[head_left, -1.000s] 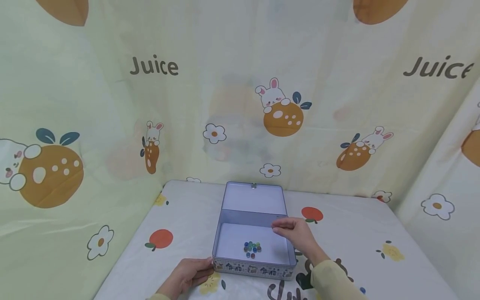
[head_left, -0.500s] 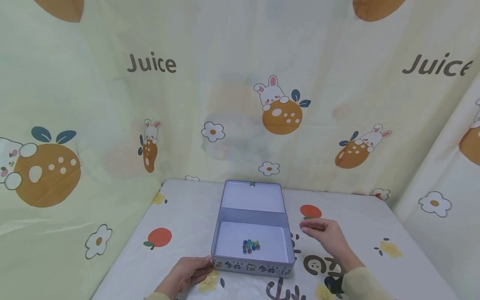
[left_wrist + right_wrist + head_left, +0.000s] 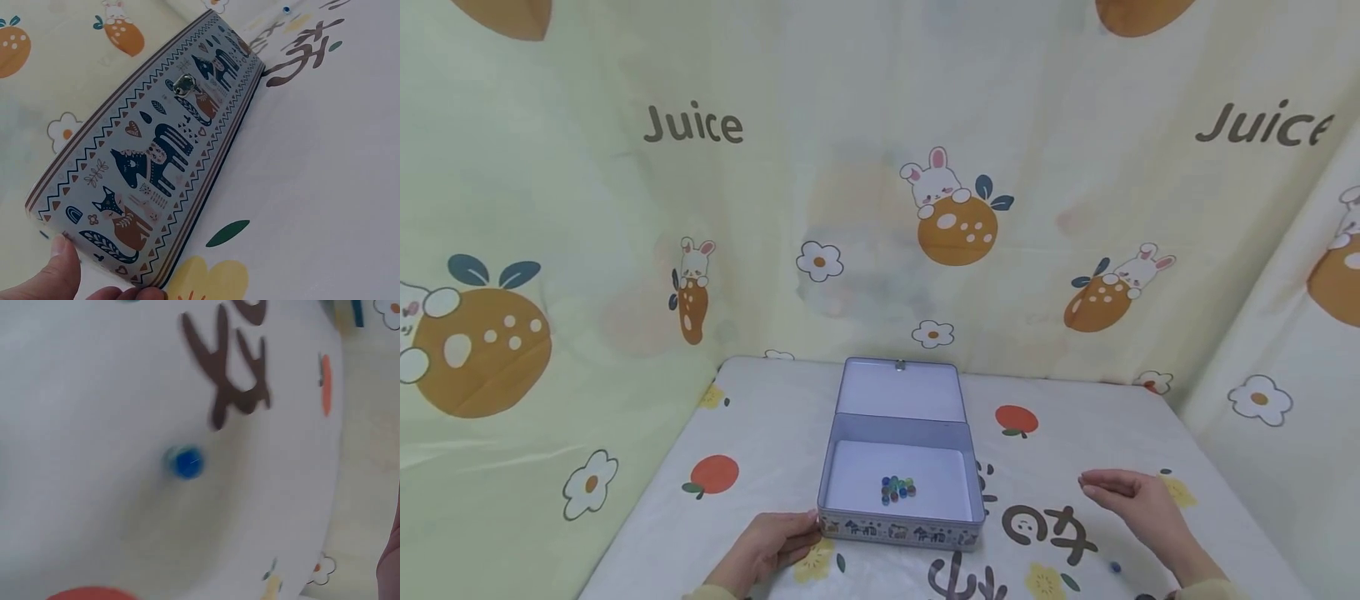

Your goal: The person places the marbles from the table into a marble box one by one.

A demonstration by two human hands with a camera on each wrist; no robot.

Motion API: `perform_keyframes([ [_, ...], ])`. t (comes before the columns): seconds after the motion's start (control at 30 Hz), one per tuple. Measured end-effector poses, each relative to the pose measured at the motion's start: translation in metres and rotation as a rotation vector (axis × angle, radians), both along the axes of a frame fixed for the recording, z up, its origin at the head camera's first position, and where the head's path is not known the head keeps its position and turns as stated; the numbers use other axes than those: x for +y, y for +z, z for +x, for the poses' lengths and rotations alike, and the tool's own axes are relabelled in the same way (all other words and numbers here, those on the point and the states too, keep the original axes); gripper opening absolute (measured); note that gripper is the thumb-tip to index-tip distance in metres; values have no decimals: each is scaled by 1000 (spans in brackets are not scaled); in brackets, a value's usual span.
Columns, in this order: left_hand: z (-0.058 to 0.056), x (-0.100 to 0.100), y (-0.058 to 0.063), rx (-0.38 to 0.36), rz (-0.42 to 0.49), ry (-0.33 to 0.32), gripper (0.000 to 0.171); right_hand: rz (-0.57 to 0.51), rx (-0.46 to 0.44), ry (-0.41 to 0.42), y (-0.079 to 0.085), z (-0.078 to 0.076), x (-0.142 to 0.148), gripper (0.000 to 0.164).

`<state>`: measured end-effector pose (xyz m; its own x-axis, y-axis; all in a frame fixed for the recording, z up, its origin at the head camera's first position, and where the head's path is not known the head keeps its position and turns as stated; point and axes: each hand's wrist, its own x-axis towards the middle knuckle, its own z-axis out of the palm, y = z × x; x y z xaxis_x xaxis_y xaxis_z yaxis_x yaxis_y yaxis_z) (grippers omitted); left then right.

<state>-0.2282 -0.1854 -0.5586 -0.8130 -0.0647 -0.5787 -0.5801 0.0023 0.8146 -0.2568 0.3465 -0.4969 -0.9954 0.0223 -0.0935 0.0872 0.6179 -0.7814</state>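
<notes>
An open tin box (image 3: 917,534) with animal prints stands with its lid (image 3: 898,392) tipped back. Inside lies a cluster of several small coloured glass beads (image 3: 898,488). My left hand (image 3: 765,546) rests at the tin's front left corner; the left wrist view shows the thumb (image 3: 59,256) against it and bent fingers by its lower edge. Well right of the tin, my right hand (image 3: 1150,507) is above the table, thumb and fingers close together, nothing visible between them. Nearer the front lies a loose blue bead (image 3: 1116,567), blurred in the right wrist view.
A white printed cloth (image 3: 775,467) covers the table, with fruit, flowers and dark lettering on it. Patterned curtains (image 3: 865,317) hang behind and at both sides. The tin's lid stands near the back curtain.
My right hand has moved from over the tin to the right, across the cloth. My left hand stays at the tin's corner, and the beads in the tin keep their places.
</notes>
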Motion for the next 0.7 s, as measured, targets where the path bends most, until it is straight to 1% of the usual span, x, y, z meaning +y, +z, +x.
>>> perform_keyframes([
  [0.13, -1, 1, -1, 1, -6, 4, 44, 30, -52, -5, -18, 7, 12, 42],
  [0.33, -1, 0, -3, 1, 1, 7, 45, -1, -196, -56, -44, 16, 26, 44],
  [0.47, -1, -1, -2, -1, 12, 2, 45, 46, -260, -57, -60, 20, 37, 42],
  [0.57, -1, -1, -2, -1, 11, 4, 45, 104, -305, -52, -69, 24, 42, 40],
  [0.7, -1, 0, -2, -4, 3, 10, 45, 126, -345, -42, -76, 29, 45, 40],
])
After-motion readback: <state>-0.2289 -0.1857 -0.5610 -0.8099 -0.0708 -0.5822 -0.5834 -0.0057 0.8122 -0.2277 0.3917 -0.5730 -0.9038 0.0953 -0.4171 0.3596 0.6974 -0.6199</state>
